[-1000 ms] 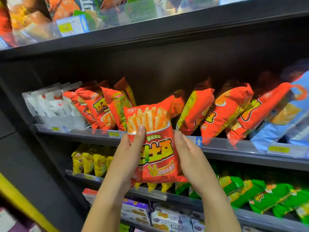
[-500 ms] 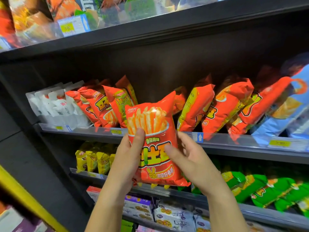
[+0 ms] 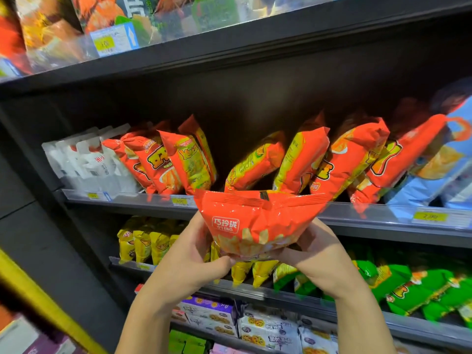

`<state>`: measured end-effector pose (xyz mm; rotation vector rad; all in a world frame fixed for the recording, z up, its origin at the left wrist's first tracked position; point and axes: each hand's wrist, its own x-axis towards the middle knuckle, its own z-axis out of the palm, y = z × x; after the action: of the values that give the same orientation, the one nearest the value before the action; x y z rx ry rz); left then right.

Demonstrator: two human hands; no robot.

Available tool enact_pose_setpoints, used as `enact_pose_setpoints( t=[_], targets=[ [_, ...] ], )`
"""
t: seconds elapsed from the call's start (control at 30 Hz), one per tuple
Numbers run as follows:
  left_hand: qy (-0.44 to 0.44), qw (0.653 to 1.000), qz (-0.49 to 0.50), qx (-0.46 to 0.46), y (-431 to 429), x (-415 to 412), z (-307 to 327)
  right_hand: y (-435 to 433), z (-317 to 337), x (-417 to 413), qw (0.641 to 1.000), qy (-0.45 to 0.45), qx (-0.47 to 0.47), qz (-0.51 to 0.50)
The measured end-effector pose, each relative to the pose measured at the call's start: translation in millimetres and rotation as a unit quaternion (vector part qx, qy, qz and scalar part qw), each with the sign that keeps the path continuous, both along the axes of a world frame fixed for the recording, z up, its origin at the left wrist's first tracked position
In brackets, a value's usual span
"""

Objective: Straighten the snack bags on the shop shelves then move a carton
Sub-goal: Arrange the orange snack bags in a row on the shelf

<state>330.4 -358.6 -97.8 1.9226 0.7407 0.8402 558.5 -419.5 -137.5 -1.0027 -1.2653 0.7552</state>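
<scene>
I hold an orange bag of fries snacks (image 3: 255, 221) in front of the middle shelf (image 3: 383, 215), tipped so its top seam points away from me toward the shelf. My left hand (image 3: 194, 259) grips its left lower side and my right hand (image 3: 319, 254) grips its right lower side. On the shelf behind it, orange snack bags (image 3: 301, 159) lean to the right, and a group of orange bags (image 3: 168, 162) leans left. A dark gap lies between the two groups, straight behind the held bag.
White pouches (image 3: 86, 159) stand at the shelf's left end and blue bags (image 3: 439, 169) at its right. Yellow bags (image 3: 145, 241) and green bags (image 3: 421, 290) fill the shelf below, boxed snacks (image 3: 268, 328) the one under that. A yellow rail (image 3: 38, 300) crosses the lower left.
The bag has tipped from upright, front facing me, to top pointing at the shelf. Both hands have slid down to its lower end and lifted it closer to the shelf gap.
</scene>
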Motion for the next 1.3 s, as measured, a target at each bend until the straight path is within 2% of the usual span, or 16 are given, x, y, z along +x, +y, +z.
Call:
enact_pose_setpoints(
  t=[0.17,0.27,0.5,0.6,0.67,0.73,0.83,0.93,1.07,1.2,1.3],
  targets=[
    [-0.023,1.000,-0.019,-0.010,1.1,-1.3,3.3,-0.6,-0.2,4.4,1.000,-0.016,-0.013,0.015],
    [-0.053,0.997,-0.027,-0.058,4.4,-1.8,1.9,-1.3,-2.0,8.5,0.999,-0.014,-0.043,0.027],
    [-0.105,0.966,0.050,-0.230,6.9,9.9,2.2,2.2,6.6,-9.7,0.982,0.109,-0.143,0.053],
    [-0.081,0.963,0.032,-0.257,-2.6,7.9,8.7,2.3,14.2,-19.7,0.973,0.140,-0.177,0.050],
    [-0.116,0.955,0.044,-0.268,-11.9,9.1,9.3,1.1,18.6,-22.6,0.970,0.142,-0.190,0.056],
    [-0.110,0.948,0.066,-0.290,-12.0,16.2,16.8,1.1,21.7,-23.6,0.969,0.140,-0.195,0.062],
    [-0.092,0.951,0.085,-0.283,-8.3,14.8,18.1,2.1,23.6,-27.1,0.964,0.157,-0.199,0.080],
    [-0.151,0.941,0.109,-0.281,-10.3,8.4,13.7,3.5,20.2,-33.6,0.950,0.214,-0.206,0.100],
    [-0.138,0.956,0.104,-0.237,-9.9,0.7,5.5,2.3,12.1,-38.1,0.925,0.286,-0.202,0.149],
    [-0.139,0.961,0.126,-0.205,-12.0,1.5,6.4,4.1,6.4,-41.3,0.950,0.238,-0.157,0.130],
    [-0.087,0.968,0.225,-0.066,-10.4,-2.3,8.1,6.4,7.3,-42.0,0.974,0.171,-0.133,0.066]
  ],
)
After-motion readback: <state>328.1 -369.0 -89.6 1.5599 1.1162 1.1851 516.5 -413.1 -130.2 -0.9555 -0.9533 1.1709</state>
